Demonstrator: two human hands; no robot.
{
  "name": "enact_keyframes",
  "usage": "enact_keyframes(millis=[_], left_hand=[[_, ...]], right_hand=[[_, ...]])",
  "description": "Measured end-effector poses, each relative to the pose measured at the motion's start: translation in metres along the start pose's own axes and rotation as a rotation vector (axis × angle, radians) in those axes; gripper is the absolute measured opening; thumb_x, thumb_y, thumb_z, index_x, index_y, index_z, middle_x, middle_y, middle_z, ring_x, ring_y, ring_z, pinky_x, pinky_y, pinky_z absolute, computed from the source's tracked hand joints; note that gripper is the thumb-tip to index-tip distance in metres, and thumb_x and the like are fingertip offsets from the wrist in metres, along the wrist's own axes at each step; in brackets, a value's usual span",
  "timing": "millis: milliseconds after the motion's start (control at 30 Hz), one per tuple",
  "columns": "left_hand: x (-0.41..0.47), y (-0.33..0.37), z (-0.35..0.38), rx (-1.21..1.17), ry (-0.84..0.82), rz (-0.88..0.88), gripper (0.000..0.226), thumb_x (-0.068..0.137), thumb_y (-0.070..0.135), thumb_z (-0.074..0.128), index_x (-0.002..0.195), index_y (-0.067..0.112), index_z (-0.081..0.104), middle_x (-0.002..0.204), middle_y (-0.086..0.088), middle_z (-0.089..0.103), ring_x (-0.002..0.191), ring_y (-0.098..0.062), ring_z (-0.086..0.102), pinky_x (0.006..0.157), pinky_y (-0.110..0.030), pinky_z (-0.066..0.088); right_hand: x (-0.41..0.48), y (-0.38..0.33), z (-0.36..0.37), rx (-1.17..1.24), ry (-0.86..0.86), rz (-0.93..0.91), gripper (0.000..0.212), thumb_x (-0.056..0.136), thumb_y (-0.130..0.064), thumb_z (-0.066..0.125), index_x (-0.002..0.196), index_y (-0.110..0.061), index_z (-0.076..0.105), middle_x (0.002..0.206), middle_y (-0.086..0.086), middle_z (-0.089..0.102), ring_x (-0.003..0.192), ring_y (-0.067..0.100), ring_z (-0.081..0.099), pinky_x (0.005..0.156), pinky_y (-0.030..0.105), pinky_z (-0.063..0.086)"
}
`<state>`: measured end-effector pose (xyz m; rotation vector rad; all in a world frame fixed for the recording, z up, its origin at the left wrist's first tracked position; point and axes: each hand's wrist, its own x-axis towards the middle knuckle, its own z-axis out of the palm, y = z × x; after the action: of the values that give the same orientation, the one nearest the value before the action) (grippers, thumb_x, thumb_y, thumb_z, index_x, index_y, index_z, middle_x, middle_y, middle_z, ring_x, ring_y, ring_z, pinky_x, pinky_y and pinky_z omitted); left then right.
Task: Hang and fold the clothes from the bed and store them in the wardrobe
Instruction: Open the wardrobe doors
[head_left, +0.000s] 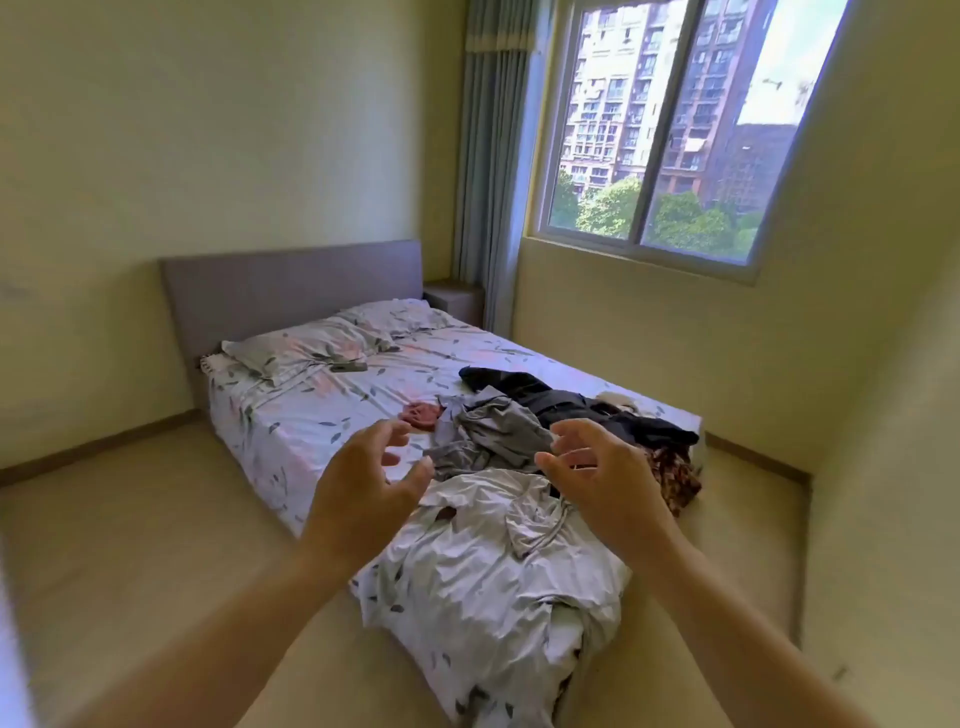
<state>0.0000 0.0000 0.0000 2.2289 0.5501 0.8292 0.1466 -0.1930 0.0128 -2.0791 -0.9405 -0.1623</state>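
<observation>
We hold our left hand (371, 480) out over the near edge of the bed (270, 415), fingers spread and curled, gripping nothing; the risk on this side, as we judge it, is that we snag the loose leaf-print sheet along with a garment and drag the bedding off. Just past our fingertips lies a small crumpled reddish cloth (421, 414), soft and easy to overlook. Beside it sprawls a grey garment (488, 431), thin, limp and deeply creased, its sleeves tangled, so lifting it by one corner could pull its neighbours to the floor. Below it spreads a pale wrinkled shirt (493, 509). Behind them, a black garment (566, 402) stretches long and heavy-looking toward the bed's far side. Our right hand (602, 467) hovers likewise spread and empty above the heap. At the far corner a dark patterned cloth (675, 475) hangs partly over the edge and may slip off if we jostle the pile. The wardrobe is out of view.
</observation>
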Motion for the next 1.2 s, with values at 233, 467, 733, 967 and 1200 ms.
enact_keyframes(millis=[233,467,733,967,1200], left_hand=[[0.054,-0.076,-0.049,-0.065,0.093,-0.095,0.036,0.087,0.026,0.067,0.121,0.016,0.059,0.111,0.004,0.065,0.096,-0.012,0.063,0.084,-0.036,0.056],[0.106,-0.152,-0.098,0.006,0.188,-0.169,0.031,0.086,0.031,0.068,0.116,0.024,0.061,0.103,0.011,0.066,0.090,-0.005,0.064,0.070,-0.017,0.049],[0.163,-0.205,-0.128,0.123,0.366,-0.276,0.032,0.087,0.036,0.063,0.117,0.025,0.059,0.103,0.014,0.065,0.091,-0.001,0.062,0.072,-0.016,0.050],[0.208,-0.233,-0.164,0.241,0.568,-0.397,0.032,0.088,0.027,0.065,0.120,0.025,0.059,0.107,0.013,0.064,0.095,-0.001,0.060,0.077,-0.017,0.048],[0.228,-0.277,-0.215,0.327,0.731,-0.519,0.029,0.088,0.025,0.066,0.117,0.028,0.060,0.108,0.017,0.064,0.095,-0.001,0.061,0.079,-0.017,0.048]], right_hand=[[0.078,-0.041,0.107,0.171,-0.136,0.011,0.029,0.087,-0.031,0.071,0.113,-0.018,0.068,0.095,-0.010,0.069,0.086,0.002,0.066,0.079,0.027,0.058],[0.161,-0.085,0.201,0.283,-0.228,-0.097,0.026,0.091,-0.029,0.068,0.114,-0.018,0.067,0.097,-0.010,0.069,0.082,-0.009,0.062,0.068,0.005,0.047],[0.262,-0.121,0.293,0.371,-0.369,-0.295,0.019,0.093,-0.026,0.064,0.112,-0.020,0.067,0.091,-0.019,0.065,0.084,-0.009,0.062,0.070,0.005,0.048],[0.345,-0.168,0.362,0.494,-0.522,-0.495,0.014,0.093,-0.025,0.064,0.106,-0.021,0.068,0.087,-0.016,0.067,0.082,-0.007,0.063,0.072,0.008,0.050],[0.391,-0.224,0.448,0.614,-0.707,-0.585,0.012,0.091,-0.025,0.066,0.102,-0.022,0.070,0.086,-0.008,0.072,0.080,-0.001,0.066,0.070,0.010,0.051]])
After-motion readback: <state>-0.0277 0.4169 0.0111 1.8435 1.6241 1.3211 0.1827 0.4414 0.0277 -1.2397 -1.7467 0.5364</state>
